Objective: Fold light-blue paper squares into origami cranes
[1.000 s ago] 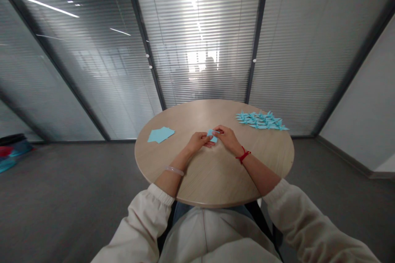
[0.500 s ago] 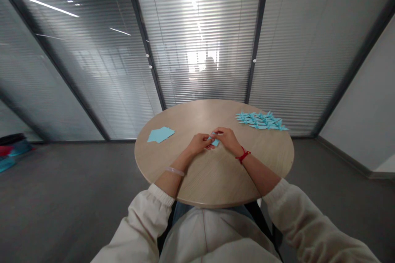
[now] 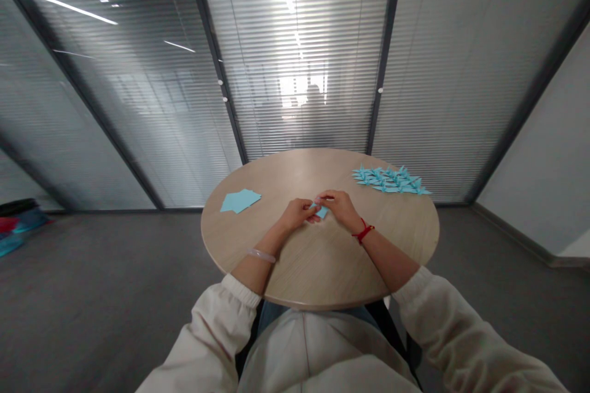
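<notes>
Over the middle of the round wooden table (image 3: 318,276), a small piece of light-blue folded paper (image 3: 322,212) is between my two hands. My left hand (image 3: 298,215) pinches its left side, the thumb on top and the other fingers beneath. On the far edge, my right hand (image 3: 338,206) has its thumb and fingertips closed on the paper. Fingers cover much of it, so its exact folds cannot be made out. Flat blue paper sheets (image 3: 240,201) lie in a loose pile to the left. Several blue folded paper cranes (image 3: 391,181) sit in rows at the back right.
Glass partitions with blinds (image 3: 304,73) stand right behind the table. A white wall (image 3: 544,153) rises on the right. On the grey floor at far left is a dark bin-like container (image 3: 21,209) with red and blue on it.
Both hands stay in nearly the same place with the paper. My fingers have shifted very slightly around it; the sheets and cranes have not moved.
</notes>
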### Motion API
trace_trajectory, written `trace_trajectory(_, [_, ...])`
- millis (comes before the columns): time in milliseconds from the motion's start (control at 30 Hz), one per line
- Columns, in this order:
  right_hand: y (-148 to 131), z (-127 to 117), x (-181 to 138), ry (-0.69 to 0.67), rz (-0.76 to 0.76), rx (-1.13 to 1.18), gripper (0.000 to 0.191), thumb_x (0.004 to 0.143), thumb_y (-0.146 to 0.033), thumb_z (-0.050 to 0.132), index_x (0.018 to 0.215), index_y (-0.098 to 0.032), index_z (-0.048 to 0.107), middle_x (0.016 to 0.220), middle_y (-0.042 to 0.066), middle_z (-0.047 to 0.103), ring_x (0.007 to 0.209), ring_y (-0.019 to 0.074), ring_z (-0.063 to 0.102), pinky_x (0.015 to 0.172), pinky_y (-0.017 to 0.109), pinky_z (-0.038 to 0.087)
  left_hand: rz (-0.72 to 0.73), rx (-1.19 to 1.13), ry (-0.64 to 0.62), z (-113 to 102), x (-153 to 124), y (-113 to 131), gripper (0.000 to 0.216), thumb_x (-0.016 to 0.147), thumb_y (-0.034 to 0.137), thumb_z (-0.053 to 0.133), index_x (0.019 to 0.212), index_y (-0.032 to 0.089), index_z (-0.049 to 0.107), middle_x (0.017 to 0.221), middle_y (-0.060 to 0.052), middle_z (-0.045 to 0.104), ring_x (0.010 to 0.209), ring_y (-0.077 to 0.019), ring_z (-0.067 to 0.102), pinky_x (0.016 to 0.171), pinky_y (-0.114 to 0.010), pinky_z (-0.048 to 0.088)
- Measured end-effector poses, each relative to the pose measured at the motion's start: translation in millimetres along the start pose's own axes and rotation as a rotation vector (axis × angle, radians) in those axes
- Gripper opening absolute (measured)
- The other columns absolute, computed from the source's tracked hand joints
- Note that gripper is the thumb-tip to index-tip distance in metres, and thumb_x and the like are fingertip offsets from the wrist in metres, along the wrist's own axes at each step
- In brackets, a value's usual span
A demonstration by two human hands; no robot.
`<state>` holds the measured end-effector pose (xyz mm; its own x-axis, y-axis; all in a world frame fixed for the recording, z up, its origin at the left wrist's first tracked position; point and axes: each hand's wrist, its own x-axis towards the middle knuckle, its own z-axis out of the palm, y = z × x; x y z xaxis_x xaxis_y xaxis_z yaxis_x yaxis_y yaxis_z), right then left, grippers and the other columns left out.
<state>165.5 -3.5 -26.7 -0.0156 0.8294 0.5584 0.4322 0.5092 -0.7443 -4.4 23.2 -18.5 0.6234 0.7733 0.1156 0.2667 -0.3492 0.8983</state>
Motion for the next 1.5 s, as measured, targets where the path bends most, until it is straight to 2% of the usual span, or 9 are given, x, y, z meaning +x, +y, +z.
trace_trajectory(300, [-1.5,-1.3,-0.7,-0.034,0.009,-0.001,0.017,0.077,-0.033,0.063,0.071,-0.018,0.068,0.07,0.002,0.067,0.067,0.0149,0.058,0.063,0.024,0.042,-0.001,-0.002,-0.002,-0.4,0.7,-2.4,0.035,0.079,0.045,0.062,0.076,0.01,0.065,0.069,-0.009,0.072,0.058,-0.0139,0.065,0.061,-0.024,0.051])
trace_trajectory(633, [0.1,-3.1,-1.1,-0.113,-0.024,-0.001,0.015,0.08,-0.03,0.059,0.078,-0.017,0.067,0.07,0.002,0.065,0.066,0.0139,0.058,0.062,0.023,0.041,-0.067,-0.072,-0.096,-1.1,-0.3,-1.5,0.04,0.074,0.05,0.066,0.08,0.01,0.064,0.069,-0.008,0.071,0.062,-0.015,0.065,0.064,-0.025,0.05])
trace_trajectory(733, [-3.1,-4.5,-2.0,-0.09,-0.048,-0.033,0.016,0.081,-0.031,0.057,0.078,-0.017,0.066,0.071,0.002,0.065,0.068,0.0139,0.058,0.064,0.023,0.041,-0.04,-0.029,-0.043,-2.8,-1.2,1.3,0.039,0.073,0.05,0.065,0.079,0.011,0.065,0.067,-0.006,0.069,0.061,-0.0137,0.063,0.061,-0.024,0.049])
trace_trajectory(867, [-7.3,-6.3,-2.6,-0.017,-0.052,-0.079,0.018,0.084,-0.032,0.056,0.08,-0.017,0.065,0.073,0.001,0.066,0.069,0.0142,0.06,0.066,0.024,0.042,0.069,0.028,0.123,-7.5,-4.3,7.9,0.036,0.072,0.048,0.066,0.075,0.012,0.064,0.063,-0.002,0.063,0.057,-0.0111,0.057,0.056,-0.021,0.043])
trace_trajectory(1033, [-9.9,-7.7,-2.0,0.042,-0.039,-0.105,0.02,0.084,-0.033,0.055,0.077,-0.019,0.066,0.077,0.002,0.069,0.074,0.0157,0.062,0.07,0.025,0.043,0.122,0.035,0.28,-10.7,-4.1,10.8,0.036,0.071,0.049,0.067,0.072,0.013,0.061,0.057,0.001,0.057,0.054,-0.0094,0.05,0.052,-0.02,0.037])
trace_trajectory(1367, [-14.3,-7.0,-2.8,0.089,-0.048,-0.106,0.025,0.086,-0.036,0.054,0.079,-0.018,0.069,0.079,0.004,0.071,0.075,0.0173,0.063,0.07,0.026,0.044,0.128,-0.017,0.37,-11.0,-1.7,12.9,0.038,0.067,0.05,0.07,0.073,0.013,0.064,0.064,-0.002,0.061,0.058,-0.0111,0.054,0.055,-0.022,0.044])
trace_trajectory(1500, [-13.4,-8.4,-2.8,0.115,-0.062,-0.083,0.026,0.086,-0.038,0.054,0.08,-0.018,0.069,0.08,0.004,0.071,0.076,0.0169,0.063,0.072,0.026,0.044,0.101,-0.116,0.295,-10.5,-0.3,11.7,0.041,0.064,0.051,0.072,0.074,0.012,0.066,0.069,-0.003,0.064,0.062,-0.0122,0.057,0.059,-0.023,0.049])
